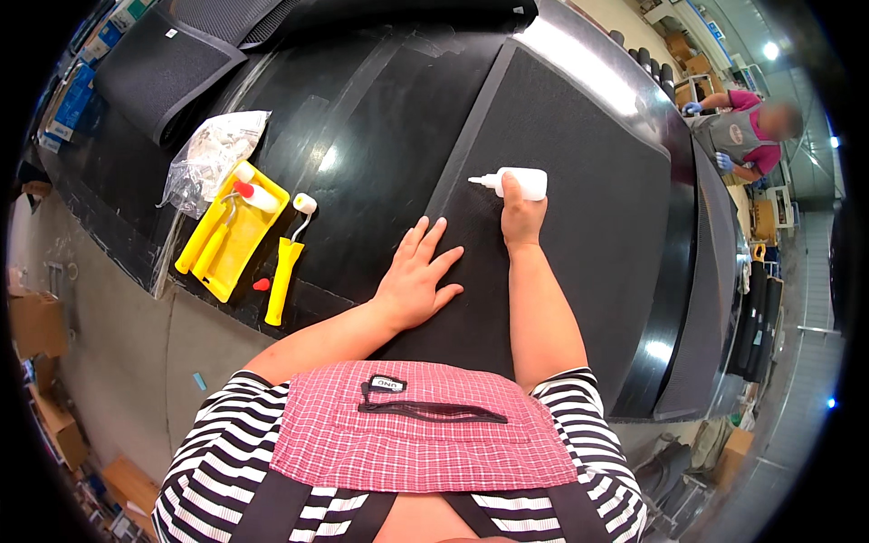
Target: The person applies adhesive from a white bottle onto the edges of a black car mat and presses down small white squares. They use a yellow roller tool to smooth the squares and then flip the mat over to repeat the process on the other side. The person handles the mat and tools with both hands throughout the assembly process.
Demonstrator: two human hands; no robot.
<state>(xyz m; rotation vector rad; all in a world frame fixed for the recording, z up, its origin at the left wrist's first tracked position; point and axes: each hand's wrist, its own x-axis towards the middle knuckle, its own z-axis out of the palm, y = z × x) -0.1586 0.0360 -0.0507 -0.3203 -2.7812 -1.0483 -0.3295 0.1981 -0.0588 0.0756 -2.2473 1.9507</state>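
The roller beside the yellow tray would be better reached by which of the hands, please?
Probably the left hand: it holds nothing and lies nearer the roller, while the right hand grips the white bottle.

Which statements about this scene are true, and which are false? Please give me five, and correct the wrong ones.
1. The right hand holds a white bottle. True.
2. The left hand grips the loose yellow-handled roller. False: it rests open on the black surface, and the roller lies to its left.
3. The bottle's nozzle points to the left of the picture. True.
4. The yellow tray lies to the right of the bottle. False: it lies to the left.
5. A small red piece lies near the loose roller's handle. True.
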